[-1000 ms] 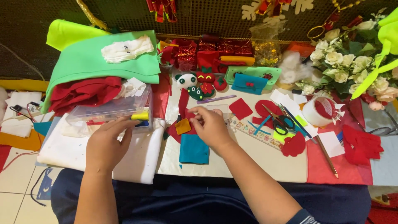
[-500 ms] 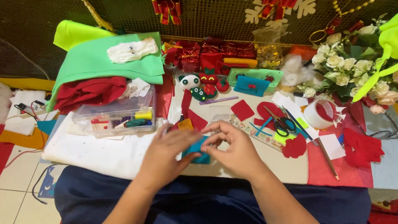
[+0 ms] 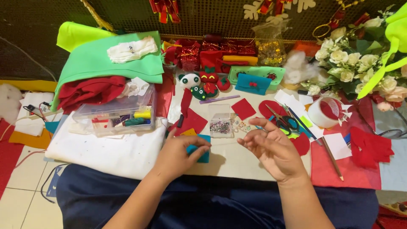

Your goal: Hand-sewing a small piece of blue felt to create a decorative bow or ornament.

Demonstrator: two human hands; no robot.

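Fingers of the left hand (image 3: 180,152) pinch a teal felt square (image 3: 202,153) at the near edge of the white table (image 3: 237,163), thumb on top. Right hand (image 3: 271,148) hovers just beside it, palm up, fingers loosely spread and holding nothing. Behind them sits a small clear bead box (image 3: 220,121), with scissors (image 3: 283,120) and red felt pieces (image 3: 243,109) nearby.

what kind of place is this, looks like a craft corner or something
Most likely a home craft table for felt sewing, set low near a tiled floor. Stacked green and red felt, scissors and small finished felt toys cover it, while the left hand holds a blue felt piece.
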